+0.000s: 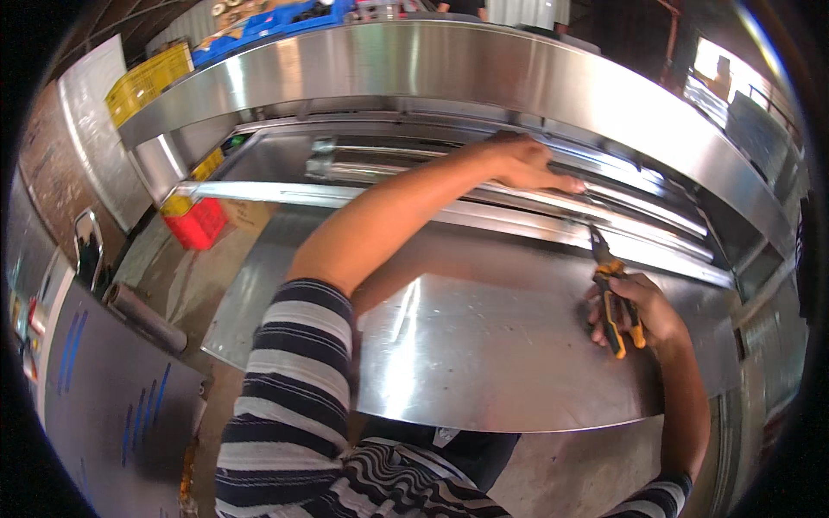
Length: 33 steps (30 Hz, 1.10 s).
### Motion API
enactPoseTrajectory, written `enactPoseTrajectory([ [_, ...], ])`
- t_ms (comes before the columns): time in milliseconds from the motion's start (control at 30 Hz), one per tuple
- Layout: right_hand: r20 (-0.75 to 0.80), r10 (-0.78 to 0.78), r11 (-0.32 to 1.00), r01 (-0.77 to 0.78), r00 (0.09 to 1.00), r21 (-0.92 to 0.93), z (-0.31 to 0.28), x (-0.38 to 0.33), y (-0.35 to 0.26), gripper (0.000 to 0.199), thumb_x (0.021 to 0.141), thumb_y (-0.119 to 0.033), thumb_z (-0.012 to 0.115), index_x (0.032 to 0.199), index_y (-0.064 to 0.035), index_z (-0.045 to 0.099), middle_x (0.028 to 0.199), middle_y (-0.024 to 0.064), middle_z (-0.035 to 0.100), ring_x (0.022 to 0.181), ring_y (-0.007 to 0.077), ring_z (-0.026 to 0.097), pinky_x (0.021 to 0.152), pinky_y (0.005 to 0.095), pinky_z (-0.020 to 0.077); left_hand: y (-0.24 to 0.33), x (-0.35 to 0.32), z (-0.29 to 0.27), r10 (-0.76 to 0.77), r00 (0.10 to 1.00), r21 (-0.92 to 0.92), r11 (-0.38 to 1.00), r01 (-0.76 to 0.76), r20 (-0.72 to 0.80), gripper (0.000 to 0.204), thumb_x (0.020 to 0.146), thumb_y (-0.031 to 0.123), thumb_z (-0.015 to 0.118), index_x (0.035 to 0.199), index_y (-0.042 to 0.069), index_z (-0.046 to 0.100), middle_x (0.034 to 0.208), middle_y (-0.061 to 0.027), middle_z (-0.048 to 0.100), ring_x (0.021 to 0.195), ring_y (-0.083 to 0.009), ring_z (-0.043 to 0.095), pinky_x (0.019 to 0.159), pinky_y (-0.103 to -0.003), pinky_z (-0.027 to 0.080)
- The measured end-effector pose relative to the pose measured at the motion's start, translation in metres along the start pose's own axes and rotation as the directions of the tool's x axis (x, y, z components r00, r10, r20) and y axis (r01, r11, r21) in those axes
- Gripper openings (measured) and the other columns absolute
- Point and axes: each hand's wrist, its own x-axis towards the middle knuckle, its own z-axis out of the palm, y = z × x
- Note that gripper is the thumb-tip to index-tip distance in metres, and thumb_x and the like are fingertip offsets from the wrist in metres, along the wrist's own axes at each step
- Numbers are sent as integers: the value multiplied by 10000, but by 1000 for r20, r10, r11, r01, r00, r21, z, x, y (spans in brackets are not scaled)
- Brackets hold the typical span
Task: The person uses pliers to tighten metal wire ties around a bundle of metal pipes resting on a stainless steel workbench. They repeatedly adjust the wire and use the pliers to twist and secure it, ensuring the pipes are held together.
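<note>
My right hand (637, 304) is closed around pliers (606, 298) with black and yellow handles. Their dark jaws point up and away, touching or very near a shiny metal bar (509, 219) along the table's middle. My left arm reaches across to the far side, where my left hand (528, 164) curls over one of several bright metal tubes (380, 171). Its thumb points right, toward the spot above the plier jaws; the other fingers are partly hidden. Below the bar, a broad flat metal sheet (492, 354) spreads toward my body.
A raised steel shelf (414, 65) crosses behind the tubes, with a blue bin (268, 34) and a yellow crate (148, 82) above and beside it. On the floor at left stand a red container (197, 226) and a cardboard box (248, 213). A grey panel with blue marks (112, 380) leans at lower left.
</note>
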Motion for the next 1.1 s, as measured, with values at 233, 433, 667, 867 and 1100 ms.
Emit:
enactPoseTrajectory([
  [233,122,20,999,-25,992,41,-9,-1,1,419,1064,-293,513,1211,94,575,882,221,711,727,345,759,654,419,651,-28,-65,-30,-109,994,108,989,105,31,977,849,841,582,1343,-1,597,1296,-294,646,1243,-436,610,1044,-512,488],
  [433,53,66,984,-73,996,163,-2,-6,9,385,1041,-282,571,1149,86,601,887,195,708,728,293,740,667,401,626,11,-25,-13,-153,967,-194,962,194,206,914,932,783,514,1452,34,573,1476,-246,563,1354,-394,544,1130,-484,434],
  [667,-173,112,937,-46,979,345,54,-117,20,310,1045,-313,593,1023,-12,665,770,57,671,655,174,662,586,324,512,-106,-74,39,-90,983,-128,986,111,160,882,949,755,509,1435,24,585,1469,-241,572,1345,-391,555,1111,-477,449],
  [867,-369,681,655,-301,633,693,195,-369,53,352,1018,-295,642,1167,21,684,931,132,758,818,241,760,706,356,589,37,-156,-26,-502,864,134,859,493,41,836,998,663,485,1555,44,412,1501,-352,459,1452,-519,364,1199,-607,261],
  [1100,-644,728,660,15,235,751,289,-475,-24,313,989,-297,663,1118,-19,726,842,91,736,730,170,705,670,340,567,342,-276,90,258,727,-694,603,393,636,851,1007,658,480,1577,41,349,1570,-274,422,1466,-382,417,1192,-460,350],
])
